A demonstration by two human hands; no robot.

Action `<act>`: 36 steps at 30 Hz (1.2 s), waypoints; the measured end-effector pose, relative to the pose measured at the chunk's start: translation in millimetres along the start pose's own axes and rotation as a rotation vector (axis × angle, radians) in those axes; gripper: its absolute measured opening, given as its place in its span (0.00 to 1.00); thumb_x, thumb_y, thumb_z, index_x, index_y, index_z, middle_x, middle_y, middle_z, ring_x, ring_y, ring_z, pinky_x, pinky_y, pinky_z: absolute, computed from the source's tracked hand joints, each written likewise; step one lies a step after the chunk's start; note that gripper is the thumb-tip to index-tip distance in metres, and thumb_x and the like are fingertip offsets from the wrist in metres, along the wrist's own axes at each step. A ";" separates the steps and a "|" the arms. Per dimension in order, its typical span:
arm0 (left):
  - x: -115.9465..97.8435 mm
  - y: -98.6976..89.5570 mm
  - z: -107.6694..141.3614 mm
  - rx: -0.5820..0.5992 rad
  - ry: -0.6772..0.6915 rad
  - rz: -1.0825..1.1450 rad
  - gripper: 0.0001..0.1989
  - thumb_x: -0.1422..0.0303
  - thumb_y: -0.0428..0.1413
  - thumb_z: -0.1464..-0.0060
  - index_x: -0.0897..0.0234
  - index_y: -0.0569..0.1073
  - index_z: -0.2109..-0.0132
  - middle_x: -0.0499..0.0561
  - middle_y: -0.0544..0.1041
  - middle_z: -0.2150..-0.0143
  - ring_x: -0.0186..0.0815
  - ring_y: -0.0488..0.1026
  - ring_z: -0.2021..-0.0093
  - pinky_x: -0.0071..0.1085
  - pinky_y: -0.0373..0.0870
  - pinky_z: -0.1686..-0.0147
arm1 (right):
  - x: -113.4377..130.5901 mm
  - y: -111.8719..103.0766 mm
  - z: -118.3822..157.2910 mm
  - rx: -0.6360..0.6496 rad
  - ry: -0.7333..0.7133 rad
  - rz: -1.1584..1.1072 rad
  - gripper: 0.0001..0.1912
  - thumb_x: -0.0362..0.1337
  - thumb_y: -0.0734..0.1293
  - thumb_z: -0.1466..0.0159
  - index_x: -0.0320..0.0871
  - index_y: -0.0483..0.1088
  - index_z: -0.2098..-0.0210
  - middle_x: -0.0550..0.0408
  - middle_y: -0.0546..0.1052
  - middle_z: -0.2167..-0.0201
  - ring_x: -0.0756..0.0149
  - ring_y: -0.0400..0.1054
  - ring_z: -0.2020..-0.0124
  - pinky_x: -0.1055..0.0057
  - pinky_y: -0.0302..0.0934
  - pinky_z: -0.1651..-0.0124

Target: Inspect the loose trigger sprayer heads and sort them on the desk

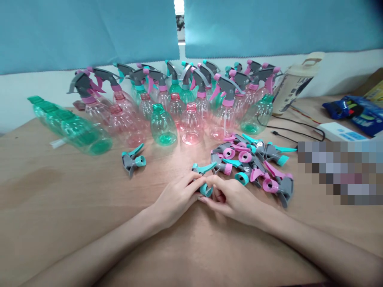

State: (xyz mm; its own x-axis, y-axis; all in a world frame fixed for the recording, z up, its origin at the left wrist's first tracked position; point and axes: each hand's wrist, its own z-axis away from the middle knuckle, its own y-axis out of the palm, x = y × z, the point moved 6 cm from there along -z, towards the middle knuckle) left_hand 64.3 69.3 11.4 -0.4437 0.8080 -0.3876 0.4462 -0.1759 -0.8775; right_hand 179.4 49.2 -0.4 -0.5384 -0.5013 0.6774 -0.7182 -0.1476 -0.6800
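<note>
Both hands meet over the table around one grey and teal spray trigger head (206,189). My left hand (181,195) is closed on its body from the left. My right hand (233,195) pinches at its teal collar, fingers curled; part of the head is hidden behind the fingers. Just right of my right hand lies a pile of loose trigger heads (244,157), grey with pink or teal parts. A single teal trigger head (131,160) rests apart on the left. Beyond the hands stand open bottles, among them a green bottle (163,126) and a pink bottle (191,125).
Behind stand several bottles with trigger heads fitted (229,99). Green bottles (74,129) form a row at left. A tall tumbler (295,89), black cable (299,122), white box (342,131) and blue packet (365,113) occupy the right. Blue curtains (89,32) hang behind.
</note>
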 end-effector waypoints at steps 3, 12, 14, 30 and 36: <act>0.7 -1.2 0.0 -0.004 -0.022 0.033 0.07 0.72 0.50 0.40 0.66 0.69 0.55 0.54 0.73 0.56 0.37 0.72 0.59 0.32 0.70 0.62 | 1.1 -1.8 0.5 -0.001 -0.018 0.013 0.06 0.36 0.64 0.38 0.42 0.64 0.61 0.65 0.63 0.82 0.75 0.57 0.83 0.77 0.48 0.78; 6.8 -2.4 2.5 -0.020 -0.060 0.131 0.11 0.73 0.50 0.40 0.62 0.67 0.50 0.52 0.71 0.54 0.35 0.71 0.58 0.30 0.70 0.60 | -4.5 -4.9 2.4 -0.013 -0.007 -0.052 0.09 0.38 0.64 0.36 0.42 0.63 0.57 0.65 0.66 0.81 0.75 0.58 0.81 0.78 0.50 0.77; 8.0 -3.1 2.9 -0.031 -0.060 0.154 0.12 0.73 0.50 0.40 0.62 0.67 0.49 0.51 0.70 0.54 0.35 0.71 0.58 0.30 0.70 0.59 | -5.0 -5.4 2.3 0.004 0.015 -0.101 0.07 0.37 0.63 0.36 0.43 0.63 0.58 0.64 0.67 0.81 0.75 0.60 0.80 0.78 0.52 0.76; 12.1 -8.4 2.6 -0.110 -0.137 0.204 0.11 0.72 0.52 0.41 0.61 0.69 0.51 0.50 0.71 0.58 0.32 0.71 0.63 0.29 0.70 0.61 | -0.7 -8.5 4.6 -0.052 0.171 -0.410 0.08 0.39 0.66 0.38 0.43 0.64 0.63 0.61 0.68 0.76 0.72 0.63 0.76 0.76 0.59 0.73; 11.6 -8.3 2.7 -0.120 -0.114 0.185 0.13 0.70 0.52 0.40 0.61 0.68 0.49 0.51 0.71 0.57 0.34 0.71 0.60 0.30 0.70 0.59 | -4.1 -0.7 4.3 -0.081 0.282 -0.638 0.06 0.39 0.64 0.37 0.42 0.67 0.64 0.58 0.69 0.71 0.70 0.65 0.70 0.71 0.62 0.66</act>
State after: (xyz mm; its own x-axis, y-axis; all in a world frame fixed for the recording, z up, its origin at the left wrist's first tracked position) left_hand 53.3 78.7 13.5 -0.4278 0.6984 -0.5738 0.6139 -0.2415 -0.7515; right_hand 184.0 47.6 -4.0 -0.0864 -0.0961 0.9916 -0.9565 -0.2704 -0.1095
